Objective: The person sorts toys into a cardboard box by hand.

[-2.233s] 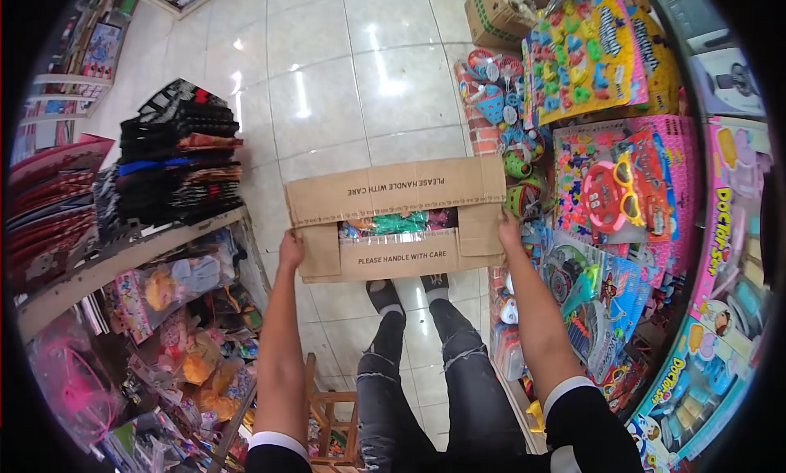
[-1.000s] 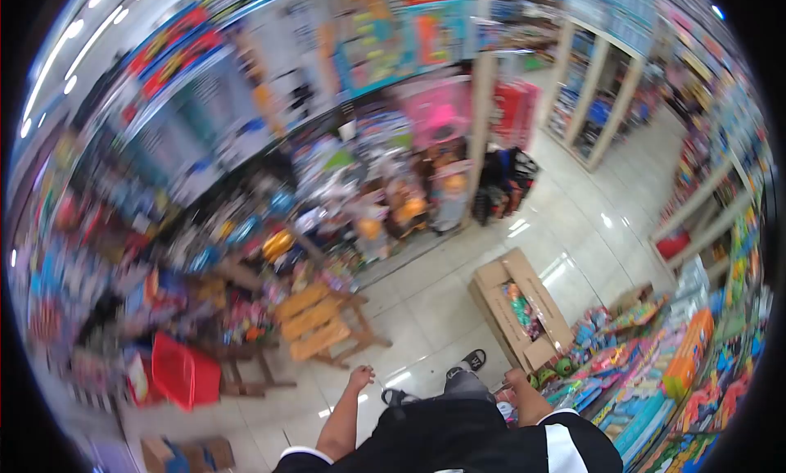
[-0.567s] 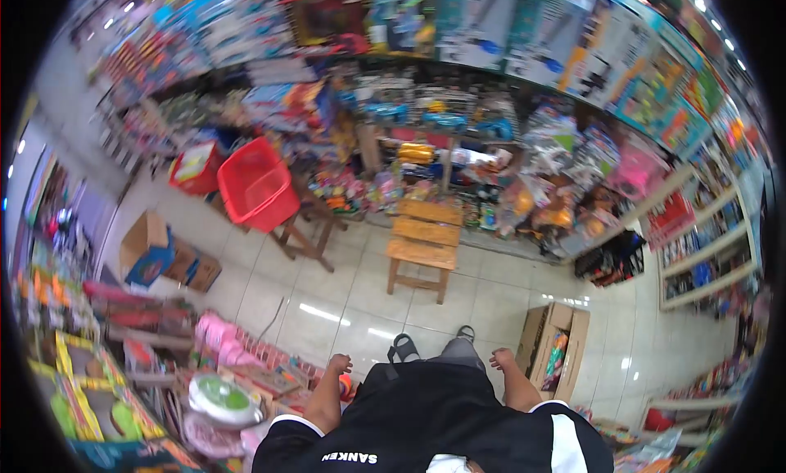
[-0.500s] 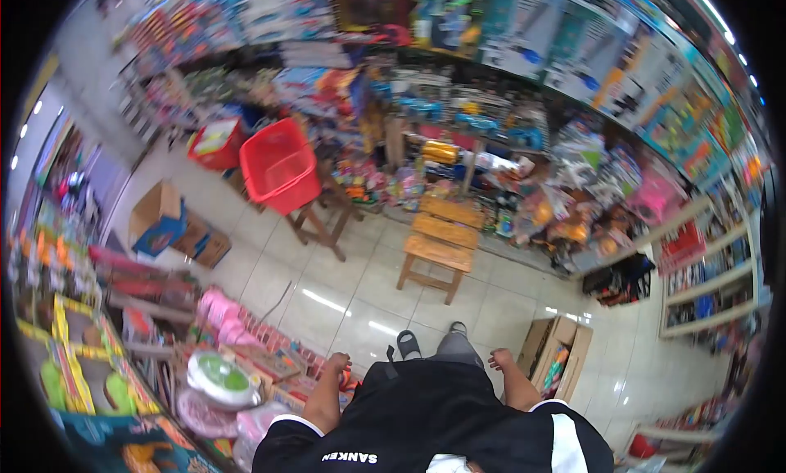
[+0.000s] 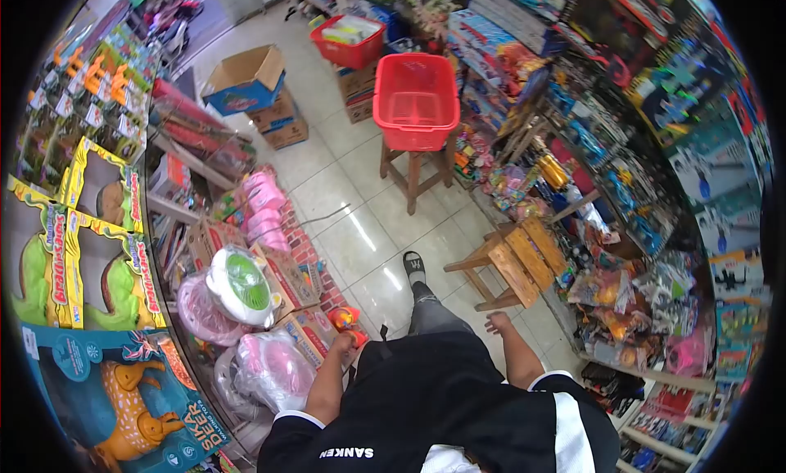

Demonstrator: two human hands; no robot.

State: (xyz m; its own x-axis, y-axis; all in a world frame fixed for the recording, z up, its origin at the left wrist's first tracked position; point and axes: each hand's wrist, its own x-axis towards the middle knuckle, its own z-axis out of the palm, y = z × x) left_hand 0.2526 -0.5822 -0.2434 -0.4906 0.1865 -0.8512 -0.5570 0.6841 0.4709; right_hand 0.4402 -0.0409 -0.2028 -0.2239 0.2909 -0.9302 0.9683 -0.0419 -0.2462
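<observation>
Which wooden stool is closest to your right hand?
The slatted stool just beyond the right hand; the other stool stands farther off, with a red tub on top.

Cool, fairly even light filled the shop around me, laying white streaks of glare across the glossy floor (image 5: pixel 332 182). Plastic wrapping (image 5: pixel 282 366) shone in patches. The outer parts bowed towards a black, round rim, and boxes (image 5: pixel 711 178) far right looked soft.

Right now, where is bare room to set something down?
Floor between the brick-patterned edging and the sandal; tiles between the blue carton and the stand under the nearer red basket; the wooden stool's seat. Crowded: boxed toys on the left, bagged toys on the right.
</observation>
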